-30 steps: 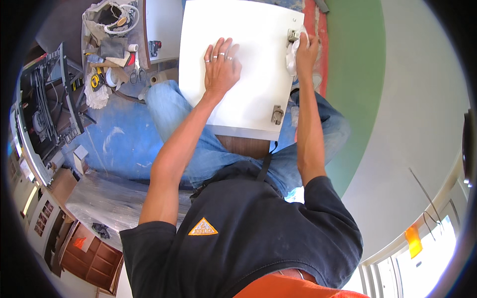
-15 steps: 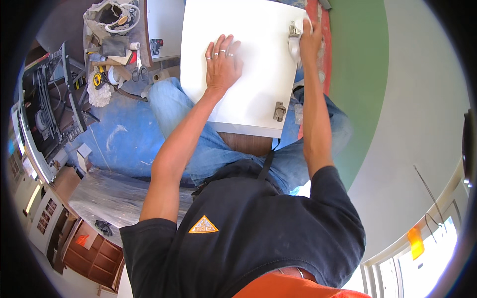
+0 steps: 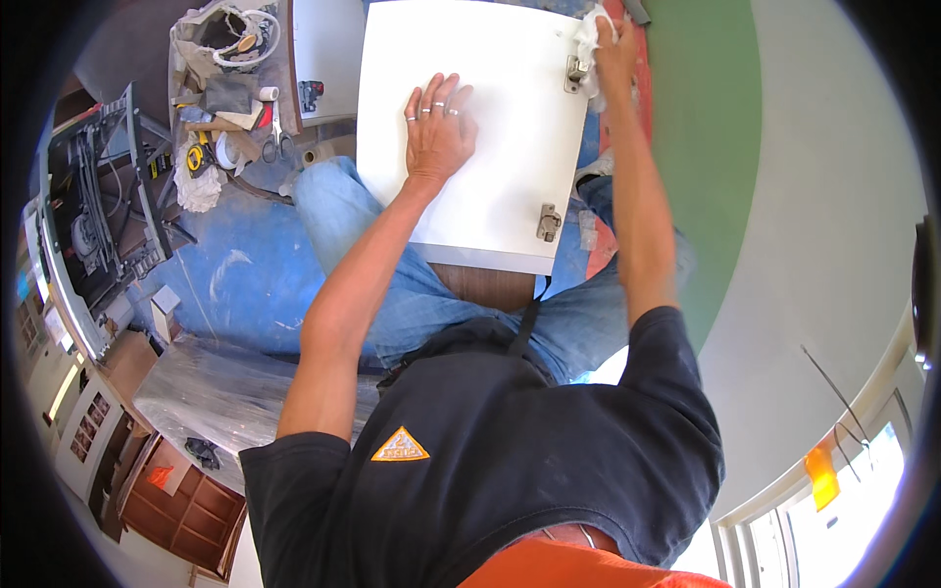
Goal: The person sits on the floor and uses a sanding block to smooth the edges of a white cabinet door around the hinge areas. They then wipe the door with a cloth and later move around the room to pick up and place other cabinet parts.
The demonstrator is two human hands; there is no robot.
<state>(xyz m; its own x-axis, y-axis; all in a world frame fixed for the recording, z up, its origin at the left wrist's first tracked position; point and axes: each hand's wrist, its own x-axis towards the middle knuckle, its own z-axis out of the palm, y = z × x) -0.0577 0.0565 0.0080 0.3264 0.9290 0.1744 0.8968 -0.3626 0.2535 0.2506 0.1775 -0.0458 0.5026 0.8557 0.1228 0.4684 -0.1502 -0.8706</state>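
Nearest, the person's black shirt (image 3: pixel 529 441) is filling the lower middle, and legs in blue jeans (image 3: pixel 328 211) are flanking a white board (image 3: pixel 500 167), which is lying at twelve o'clock from the lap. One metal hinge (image 3: pixel 549 223) is sitting on its face, at five o'clock from the board's middle. The left hand (image 3: pixel 438 137) is resting palm down on the board at nine o'clock from that middle, fingers slightly parted and gripping nothing. Farther up, a second hinge (image 3: pixel 574 74) is sitting at two o'clock. Just past it, the right hand (image 3: pixel 616 61) is clasping a crumpled white cloth (image 3: pixel 589 37) at the board's edge, well apart from the left hand. Beyond, at ten o'clock from the lap, scissors (image 3: pixel 276 139) and a yellow tape measure (image 3: pixel 198 157) are lying near each other, with a worn bag (image 3: pixel 204 49) showing past them.
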